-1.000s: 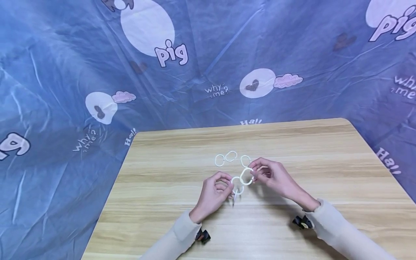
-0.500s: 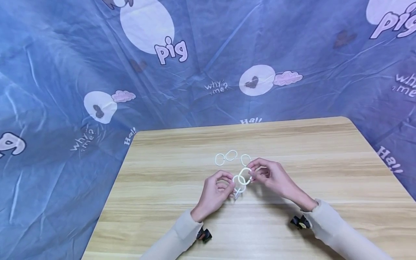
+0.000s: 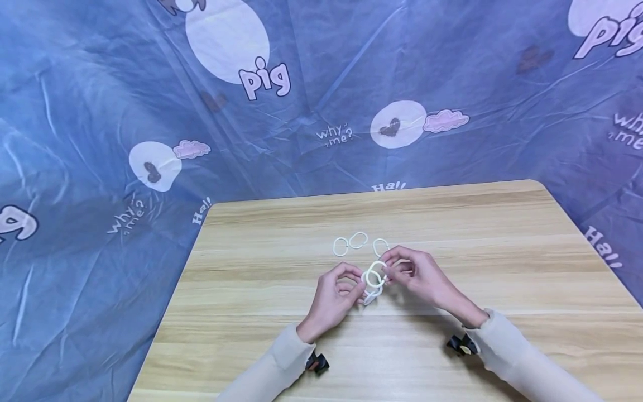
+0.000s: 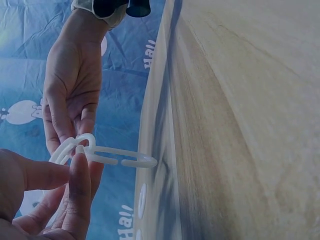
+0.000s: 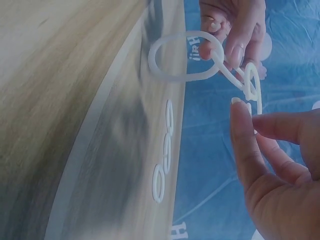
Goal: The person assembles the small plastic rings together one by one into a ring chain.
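- The right-hand ring (image 3: 367,276) sits at the fingertips, its far side reaching out between the two hands, above the tabletop.
- The left-hand ring (image 5: 229,75) is caught at one end by the fingers; its free side meets the right-hand ring, and the two overlap. Whether they are fully linked is hard to make out.
- A lower ring (image 5: 185,77) is looped through the left-hand ring and hangs below the fingers, toward the tabletop.
- All three are slim, smooth, pale and rounded; the right-hand ring looks faintly yellow from the head view, while the lower ring is a whitish, elongated oval with a narrow break along one side, seen from the left wrist.
- The left hand (image 3: 334,295) has its grip closed, thumb and fingers pinching the left-hand ring.
- The right hand (image 3: 419,273) likewise has a closed grip, thumb and fingertips pinching the right-hand ring by its edge.
- Three loose rings (image 5: 154,183) lie flat on the tabletop (image 3: 241,262) just beyond the hands, the rightmost near the right hand's fingertips.
- The tabletop is light, wood-grained, with rounded far corners.
- Behind it hangs a creased blue cloth (image 3: 301,67) printed with words and pale shapes.
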Motion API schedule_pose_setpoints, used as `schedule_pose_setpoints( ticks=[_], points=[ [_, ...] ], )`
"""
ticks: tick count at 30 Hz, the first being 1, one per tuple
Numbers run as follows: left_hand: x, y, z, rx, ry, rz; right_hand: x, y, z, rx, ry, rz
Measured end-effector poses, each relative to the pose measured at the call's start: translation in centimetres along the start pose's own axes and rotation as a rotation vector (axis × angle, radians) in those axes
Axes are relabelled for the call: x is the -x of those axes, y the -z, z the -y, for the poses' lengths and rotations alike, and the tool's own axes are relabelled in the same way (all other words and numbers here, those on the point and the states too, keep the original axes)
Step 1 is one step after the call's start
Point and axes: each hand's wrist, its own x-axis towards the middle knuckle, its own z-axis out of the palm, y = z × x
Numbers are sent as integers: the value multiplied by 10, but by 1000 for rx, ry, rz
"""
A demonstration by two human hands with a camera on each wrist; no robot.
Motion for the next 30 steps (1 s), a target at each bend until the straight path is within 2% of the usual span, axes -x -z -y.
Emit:
schedule_pose_setpoints(
  ticks=[8,17,30],
  points=[
    [-3,3,0,-4,-8,7,-2,-2,1,-15,-35,7],
    [-7,5,0,-8,-19,29,-5,-3,2,-22,-40,5],
    [-6,5,1,-7,14,31,-4,-6,4,-43,-56,23]
  ],
)
